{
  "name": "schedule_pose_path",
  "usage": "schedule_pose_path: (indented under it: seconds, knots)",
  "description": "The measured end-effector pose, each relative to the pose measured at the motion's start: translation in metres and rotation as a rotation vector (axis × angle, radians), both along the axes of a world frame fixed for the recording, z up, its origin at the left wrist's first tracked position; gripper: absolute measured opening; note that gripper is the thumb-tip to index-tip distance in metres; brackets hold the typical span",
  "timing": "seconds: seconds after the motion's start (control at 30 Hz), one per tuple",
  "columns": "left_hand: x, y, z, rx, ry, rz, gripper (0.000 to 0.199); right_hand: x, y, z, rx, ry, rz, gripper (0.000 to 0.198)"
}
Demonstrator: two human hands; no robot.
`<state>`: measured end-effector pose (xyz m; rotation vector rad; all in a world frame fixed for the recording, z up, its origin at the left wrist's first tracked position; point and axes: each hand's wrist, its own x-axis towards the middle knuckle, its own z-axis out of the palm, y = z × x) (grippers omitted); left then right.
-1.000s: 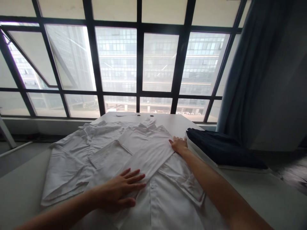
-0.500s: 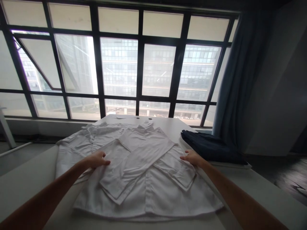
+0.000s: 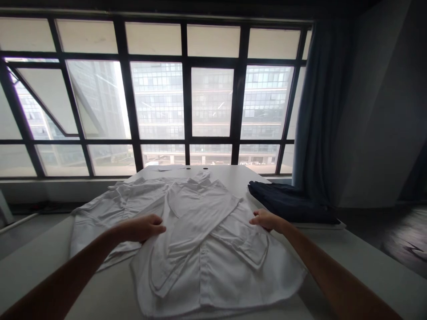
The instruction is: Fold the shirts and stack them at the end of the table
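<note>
A white shirt (image 3: 220, 271) lies front up before me, its two sleeves (image 3: 200, 222) crossed over the body. My left hand (image 3: 148, 227) is closed on the shirt's left edge, where the cloth bunches up under the fingers. On the opposite side, my right hand (image 3: 265, 219) pinches the right edge, beside the sleeve folded there. The fingertips under the cloth are hidden. Beyond my left hand a second white garment (image 3: 113, 206) is spread out, partly covered by the shirt.
Both garments rest on a white table (image 3: 230, 171). A folded dark blue cloth (image 3: 290, 202) lies on a white board or sheet at the right. Behind the table are windows with black frames (image 3: 187, 98), and a blue curtain (image 3: 316, 111) hangs at the right.
My left hand has moved right, drawing the shirt's left side inward and gathering its lower left hem. My right hand stays at the right edge. The view has shifted slightly.
</note>
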<state>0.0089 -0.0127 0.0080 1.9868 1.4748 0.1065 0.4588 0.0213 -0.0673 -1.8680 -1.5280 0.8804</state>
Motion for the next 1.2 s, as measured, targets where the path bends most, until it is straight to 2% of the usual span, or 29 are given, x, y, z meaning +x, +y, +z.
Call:
schedule_pose_path:
  seconds: [0.1,0.17,0.27,0.43,0.53,0.6,0.67,0.77,0.8,0.87,1.03,1.2]
  knots:
    - [0.051,-0.010,-0.011,0.087,0.132,-0.139,0.028,-0.003,-0.001,0.003,-0.065,0.079,0.097,0.039]
    - [0.077,-0.016,-0.023,0.109,0.249,-0.210,0.028,-0.005,0.001,0.003,-0.034,0.073,0.109,0.047]
    - [0.093,-0.020,-0.041,0.076,0.297,-0.192,0.031,-0.006,0.003,0.001,-0.012,0.043,0.105,0.054]
    - [0.085,-0.016,-0.056,-0.044,0.093,-0.123,0.036,-0.009,-0.005,0.002,-0.081,-0.045,0.141,0.061]
    - [0.076,-0.018,-0.057,-0.037,-0.002,-0.167,0.040,-0.009,-0.013,0.007,-0.143,-0.172,0.138,0.047]
    - [0.069,-0.019,-0.055,-0.040,-0.072,-0.225,0.040,-0.008,-0.017,0.012,-0.131,-0.186,0.140,0.037]
    - [0.059,-0.017,-0.050,0.063,-0.131,-0.310,0.037,-0.008,-0.021,0.019,-0.076,-0.117,0.144,0.037]
    - [0.039,-0.002,-0.050,0.416,-0.140,-0.434,0.033,-0.018,-0.024,0.030,0.037,0.019,0.123,0.051]
    - [0.032,0.005,-0.053,0.500,-0.126,-0.454,0.034,-0.025,-0.025,0.033,0.069,0.046,0.113,0.054]
    - [0.023,0.018,-0.063,0.566,-0.094,-0.470,0.039,-0.045,-0.026,0.038,0.105,0.078,0.119,0.057]
    - [0.023,0.035,-0.093,0.497,-0.014,-0.445,0.047,-0.117,-0.028,0.041,0.068,0.173,0.249,0.068]
    - [0.029,0.031,-0.101,0.457,0.003,-0.413,0.049,-0.175,-0.028,0.020,-0.002,0.079,0.361,0.082]
